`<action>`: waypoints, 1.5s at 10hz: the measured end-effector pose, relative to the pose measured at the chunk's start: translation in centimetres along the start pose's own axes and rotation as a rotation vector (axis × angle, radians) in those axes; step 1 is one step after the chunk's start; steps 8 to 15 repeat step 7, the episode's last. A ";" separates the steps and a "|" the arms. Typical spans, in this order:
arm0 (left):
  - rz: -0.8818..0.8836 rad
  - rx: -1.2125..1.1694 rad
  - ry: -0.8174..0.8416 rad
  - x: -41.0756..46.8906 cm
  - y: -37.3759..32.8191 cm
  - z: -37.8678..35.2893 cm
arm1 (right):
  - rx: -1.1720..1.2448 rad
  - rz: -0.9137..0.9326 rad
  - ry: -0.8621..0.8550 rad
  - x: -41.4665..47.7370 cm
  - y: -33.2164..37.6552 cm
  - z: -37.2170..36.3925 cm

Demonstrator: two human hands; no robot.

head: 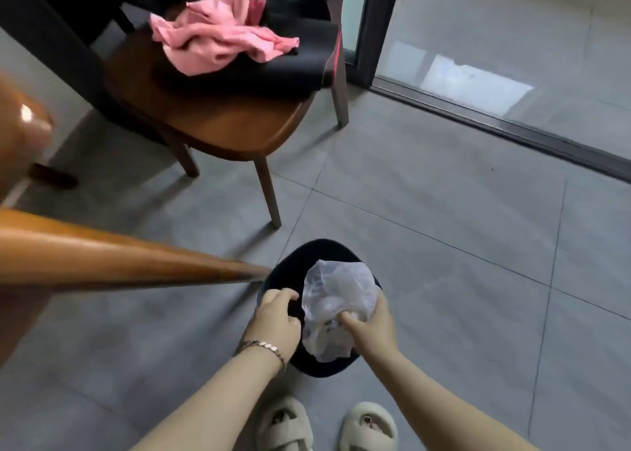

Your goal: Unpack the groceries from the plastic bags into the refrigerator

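Here, plastic bag [336, 309] gripped in right hand [374, 326], over bin [321, 252]

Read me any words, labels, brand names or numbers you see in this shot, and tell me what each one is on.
No text can be read.
The clear plastic bag, gripped by the right hand, has small dark print near its lower part: too blurred to read.
The pink cloth, black item on the chair, and slippers: no lettering visible.

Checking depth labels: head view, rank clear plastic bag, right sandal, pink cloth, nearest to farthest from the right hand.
From the right hand:
1. clear plastic bag, gripped in that hand, over the dark bin.
2. right sandal, on the floor below.
3. pink cloth, on the chair, far upper left.
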State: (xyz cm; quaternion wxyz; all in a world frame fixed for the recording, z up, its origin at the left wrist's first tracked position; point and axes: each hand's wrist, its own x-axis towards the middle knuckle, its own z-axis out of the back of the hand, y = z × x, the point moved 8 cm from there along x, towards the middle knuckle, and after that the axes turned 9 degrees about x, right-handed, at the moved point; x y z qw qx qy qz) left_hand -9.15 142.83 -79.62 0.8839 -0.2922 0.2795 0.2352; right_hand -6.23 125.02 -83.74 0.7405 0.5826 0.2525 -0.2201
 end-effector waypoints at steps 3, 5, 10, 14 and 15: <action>0.035 0.096 -0.026 10.0 5.9 -8.4 | -0.902 -0.200 0.149 12.7 -13.4 -7.2; -0.048 0.189 -0.037 13.4 6.3 -9.0 | -0.803 -0.105 0.104 16.4 -15.3 -9.4; 0.042 0.272 0.099 10.2 3.8 -6.9 | -0.696 -0.114 0.286 10.9 -8.9 -9.4; 0.042 0.272 0.099 10.2 3.8 -6.9 | -0.696 -0.114 0.286 10.9 -8.9 -9.4; 0.042 0.272 0.099 10.2 3.8 -6.9 | -0.696 -0.114 0.286 10.9 -8.9 -9.4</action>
